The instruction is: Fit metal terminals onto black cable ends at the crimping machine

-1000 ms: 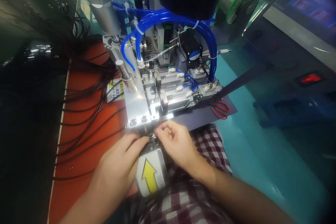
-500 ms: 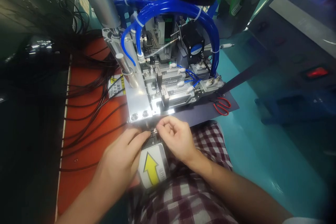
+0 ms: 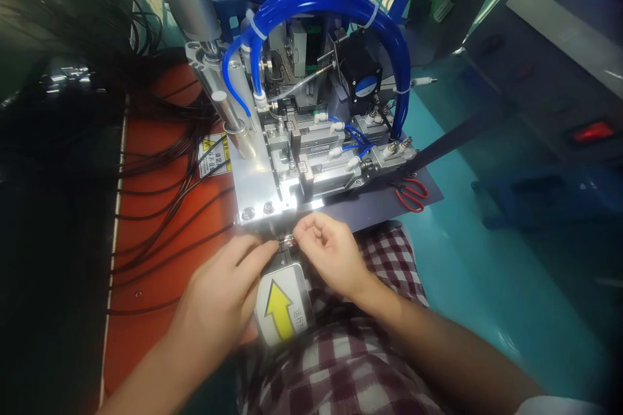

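Head view: we see the left hand [image 3: 219,292] low centre, index and thumb drawn together into a tight pinch on a small metal piece [image 3: 287,242] w/ a red fleck on it. The right hand [image 3: 333,253] comes in from the other side. Its thumb and index are closed on the same piece and the other fingers [image 3: 325,225] are curled in loosely. The fingertips of both hands nearly meet there.

The piece sits just in front of the machine's aluminium base plate [image 3: 256,185], right at its near edge, and just above a grey plate w/ a yellow arrow label [image 3: 281,310]. It's too small for us to tell what it is exactly.

Behind the plate we see a pneumatic cylinder [image 3: 228,117] standing tilted, blue air hoses [image 3: 321,0] arching over the mechanism, and a black fan [image 3: 363,78].

To the left, black cables [image 3: 165,214] fan out across the orange-red surface [image 3: 156,331], beside a yellow warning sticker [image 3: 213,159]. To the right, red-handled scissors [image 3: 411,194] lie on a dark mat, well apart from both hands. A checked garment [image 3: 341,369] fills the bottom centre, under the right forearm. At far right a red switch [image 3: 591,133] glows.
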`<state>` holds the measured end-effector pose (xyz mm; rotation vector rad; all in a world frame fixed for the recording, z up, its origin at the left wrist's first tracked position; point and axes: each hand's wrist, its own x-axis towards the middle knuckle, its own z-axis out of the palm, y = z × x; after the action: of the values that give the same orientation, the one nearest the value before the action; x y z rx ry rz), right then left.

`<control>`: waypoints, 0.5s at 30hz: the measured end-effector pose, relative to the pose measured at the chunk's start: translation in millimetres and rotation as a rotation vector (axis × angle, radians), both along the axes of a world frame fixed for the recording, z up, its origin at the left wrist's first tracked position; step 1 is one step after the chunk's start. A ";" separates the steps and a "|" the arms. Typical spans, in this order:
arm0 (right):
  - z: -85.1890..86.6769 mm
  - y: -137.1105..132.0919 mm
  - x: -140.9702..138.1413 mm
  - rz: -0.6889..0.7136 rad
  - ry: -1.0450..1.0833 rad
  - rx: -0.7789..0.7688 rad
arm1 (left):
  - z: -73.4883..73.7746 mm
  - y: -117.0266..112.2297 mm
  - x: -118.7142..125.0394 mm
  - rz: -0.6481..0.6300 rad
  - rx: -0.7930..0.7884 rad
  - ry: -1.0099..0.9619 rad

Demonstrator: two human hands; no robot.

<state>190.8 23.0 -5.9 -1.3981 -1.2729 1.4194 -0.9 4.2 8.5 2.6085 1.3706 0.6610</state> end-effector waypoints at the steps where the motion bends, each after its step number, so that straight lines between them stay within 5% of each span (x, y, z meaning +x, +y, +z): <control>1: 0.7 1.3 -0.7 -0.017 0.021 -0.053 | 0.4 0.3 -0.1 -0.012 -0.005 0.004; 7: 4.1 5.8 2.9 0.025 0.106 -0.321 | -4.8 -1.3 -1.2 0.004 -0.040 0.011; 15: 3.3 -18.5 1.7 -0.021 -0.165 0.031 | -12.2 -4.5 -3.3 0.018 -0.054 -0.042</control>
<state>192.5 4.5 -2.6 -1.5290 -1.3735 1.2859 -4.2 -0.3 -3.7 2.5285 1.3820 0.6680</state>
